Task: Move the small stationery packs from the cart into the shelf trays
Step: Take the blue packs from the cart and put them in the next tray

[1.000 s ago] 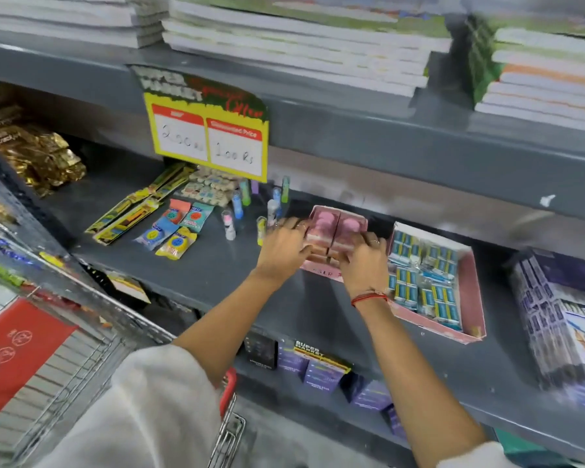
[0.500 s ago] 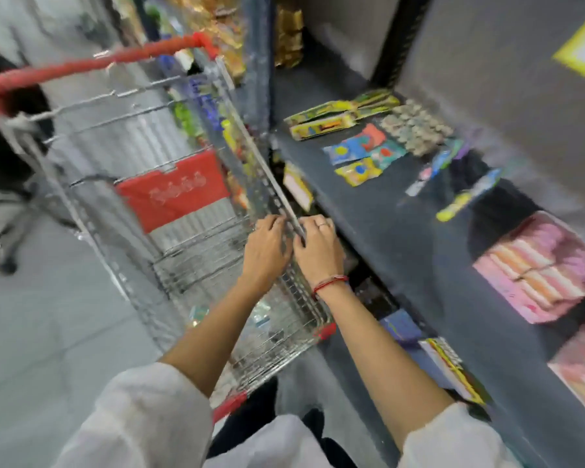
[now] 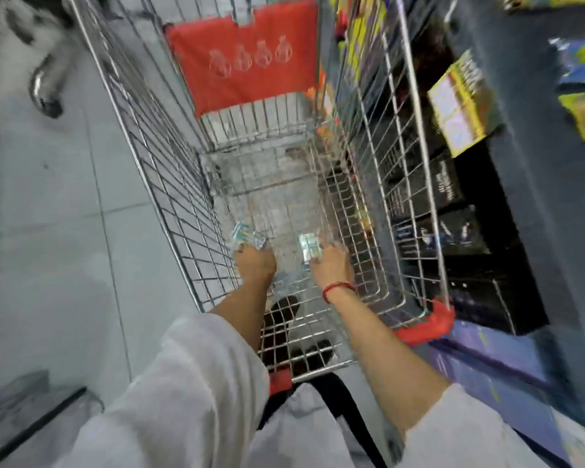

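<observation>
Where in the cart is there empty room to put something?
The cart floor between the red flap and the packs looks bare. It is crowded at the near end, where the left hand and right hand reach the packs.

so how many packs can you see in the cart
3, though blur may hide more: two just beyond the left hand, one at the right hand, all on the cart floor.

Single head view, looking steeply down into the cart (image 3: 169, 184) from above its near end; shelf (image 3: 534, 204) along right edge, floor (image 3: 48, 214) left. Close range.
</observation>
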Tool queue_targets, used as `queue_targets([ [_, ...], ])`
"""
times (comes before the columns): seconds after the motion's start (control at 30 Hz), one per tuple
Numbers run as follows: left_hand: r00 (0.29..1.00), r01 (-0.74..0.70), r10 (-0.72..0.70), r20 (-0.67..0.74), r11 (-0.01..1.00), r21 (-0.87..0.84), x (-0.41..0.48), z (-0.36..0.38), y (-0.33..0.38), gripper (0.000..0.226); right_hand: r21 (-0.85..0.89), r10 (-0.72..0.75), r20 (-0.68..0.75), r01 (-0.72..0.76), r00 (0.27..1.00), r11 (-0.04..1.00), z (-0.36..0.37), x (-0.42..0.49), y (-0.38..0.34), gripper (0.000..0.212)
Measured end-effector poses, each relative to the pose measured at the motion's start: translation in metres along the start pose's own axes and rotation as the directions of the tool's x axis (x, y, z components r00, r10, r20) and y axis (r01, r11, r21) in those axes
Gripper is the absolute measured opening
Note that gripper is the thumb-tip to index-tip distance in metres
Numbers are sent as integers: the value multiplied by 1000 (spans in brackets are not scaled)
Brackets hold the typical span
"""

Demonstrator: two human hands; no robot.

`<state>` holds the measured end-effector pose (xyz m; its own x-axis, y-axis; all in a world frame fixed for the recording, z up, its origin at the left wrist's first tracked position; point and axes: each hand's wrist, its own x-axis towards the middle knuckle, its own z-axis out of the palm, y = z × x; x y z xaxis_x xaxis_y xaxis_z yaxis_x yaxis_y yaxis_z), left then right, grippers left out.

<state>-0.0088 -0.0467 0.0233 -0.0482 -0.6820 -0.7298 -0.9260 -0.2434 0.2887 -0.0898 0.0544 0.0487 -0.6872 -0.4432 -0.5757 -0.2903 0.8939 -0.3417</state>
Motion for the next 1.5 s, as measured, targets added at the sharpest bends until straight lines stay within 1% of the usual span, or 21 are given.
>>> queue_targets([
  [0.1,988,154,-154,26,988,-12,16,11,-3,66,113,171,70,-178,983,977,18,16,6,39],
  [0.2,953,303,-300,46,936,-179,34,19,-1,78,187,279,60,-285,958,940,32,35,9,42],
  [0.3,930,365,-359,73,886,-285,48,26,6,76,96,314,18,-315,949,944,44,48,12,57],
  [0.4,865,485,-501,36,815,-317,56,28,12,82,-46,321,11,-320,947,946,57,56,14,83],
  [0.43,853,503,-520,40,800,-326,56,31,14,81,-76,323,10,-322,946,944,60,57,14,87],
  [0.47,866,487,-498,56,809,-330,58,33,13,77,-87,329,5,-328,944,941,62,58,15,89],
  [0.57,911,398,-411,36,853,-338,60,34,13,62,-58,342,-41,-344,939,937,63,57,15,80],
  [0.6,907,397,-421,-15,866,-305,61,31,15,56,-40,331,-61,-334,942,942,61,56,13,70],
  [0.67,896,405,-443,-23,838,-367,56,23,21,48,23,293,-75,-292,953,956,53,54,9,44],
  [0.73,946,302,-323,16,864,-403,52,17,25,44,123,280,-42,-273,959,954,44,53,3,28],
  [0.8,970,234,-239,44,871,-432,39,9,24,41,278,308,4,-297,951,913,31,48,-2,27],
  [0.83,974,216,-223,40,863,-457,33,5,25,40,360,321,12,-304,947,882,23,46,-4,26],
  [0.9,975,203,-220,38,803,-560,19,-4,28,42,498,332,12,-293,943,816,6,38,-8,24],
  [0.97,984,179,-156,91,780,-599,3,-12,33,40,605,324,9,-264,946,752,-12,29,-12,23],
  [1.03,989,127,-41,145,747,-652,-16,-23,38,29,668,297,-41,-194,954,719,-34,14,-16,20],
  [1.07,988,103,3,153,727,-679,-24,-28,41,31,686,284,-71,-160,956,710,-44,8,-18,21],
  [1.13,981,54,97,165,686,-725,-44,-39,46,29,699,261,-143,-90,955,710,-62,-6,-19,36],
  [1.2,957,0,214,194,672,-740,-70,-53,53,34,709,254,-220,-24,942,705,-86,-27,-20,42],
  [1.3,905,-95,369,210,658,-747,-101,-69,64,34,757,246,-299,72,922,649,-118,-54,-17,38],
  [1.4,840,-152,490,234,626,-765,-134,-77,76,16,762,221,-393,181,893,622,-151,-85,-2,37],
  [1.5,747,-213,606,273,607,-765,-172,-75,88,19,736,243,-515,279,822,617,-181,-116,23,38],
])
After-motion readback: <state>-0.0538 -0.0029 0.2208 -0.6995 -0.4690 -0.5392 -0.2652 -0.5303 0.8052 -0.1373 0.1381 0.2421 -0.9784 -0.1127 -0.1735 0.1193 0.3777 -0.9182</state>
